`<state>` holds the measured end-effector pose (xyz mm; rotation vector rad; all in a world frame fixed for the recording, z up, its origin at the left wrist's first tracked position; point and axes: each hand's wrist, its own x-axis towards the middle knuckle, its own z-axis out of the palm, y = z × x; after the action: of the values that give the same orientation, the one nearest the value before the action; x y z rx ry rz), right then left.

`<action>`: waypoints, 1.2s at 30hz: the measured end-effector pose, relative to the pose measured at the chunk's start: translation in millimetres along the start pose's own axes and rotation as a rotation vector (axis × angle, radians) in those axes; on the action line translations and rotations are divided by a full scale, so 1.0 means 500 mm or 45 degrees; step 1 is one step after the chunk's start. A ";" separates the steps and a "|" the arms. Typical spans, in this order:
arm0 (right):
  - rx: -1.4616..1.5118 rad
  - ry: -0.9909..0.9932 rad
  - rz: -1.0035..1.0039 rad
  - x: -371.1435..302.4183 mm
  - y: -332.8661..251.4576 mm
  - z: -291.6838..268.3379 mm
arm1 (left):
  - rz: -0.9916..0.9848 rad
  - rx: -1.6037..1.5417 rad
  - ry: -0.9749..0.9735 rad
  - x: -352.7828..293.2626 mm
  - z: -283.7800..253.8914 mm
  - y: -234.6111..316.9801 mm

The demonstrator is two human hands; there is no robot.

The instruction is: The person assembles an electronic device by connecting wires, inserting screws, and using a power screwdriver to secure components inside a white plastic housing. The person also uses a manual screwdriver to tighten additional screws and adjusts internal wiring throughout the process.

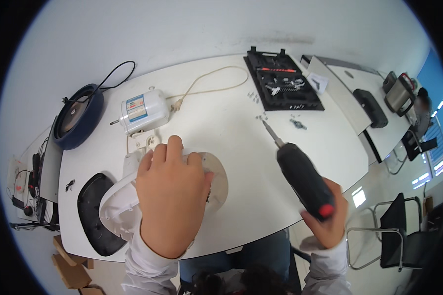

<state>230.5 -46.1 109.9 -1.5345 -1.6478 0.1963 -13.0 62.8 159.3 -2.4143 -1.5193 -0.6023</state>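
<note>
My left hand (170, 196) is laid over a white plastic appliance housing (114, 206) at the table's near edge. Its fingers curl over the upper part, and the palm hides much of the piece. A beige rounded end (220, 184) of the piece shows right of the thumb. In my right hand (335, 216) is a black power screwdriver (304, 179) with a red end. Its bit points up and left, toward several small screws (262, 117) on the table. Fingers and thumb wrap round its rear end.
Behind my left hand lies a white motor unit (152, 110) with a cord. A dark blue round part (94, 115) and a black oval cover (91, 219) are at left. An open black tool case (295, 101) lies far right, near a wristwatch-like object (298, 124). Chairs (401, 228) stand right.
</note>
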 end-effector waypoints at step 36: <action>-0.078 0.241 -0.534 0.256 0.223 0.224 | -0.057 0.081 -0.015 0.002 -0.004 0.015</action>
<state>254.5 139.3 29.8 -1.1760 -1.7888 -0.2195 -6.2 59.6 161.5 -2.3471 -1.5763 -0.5410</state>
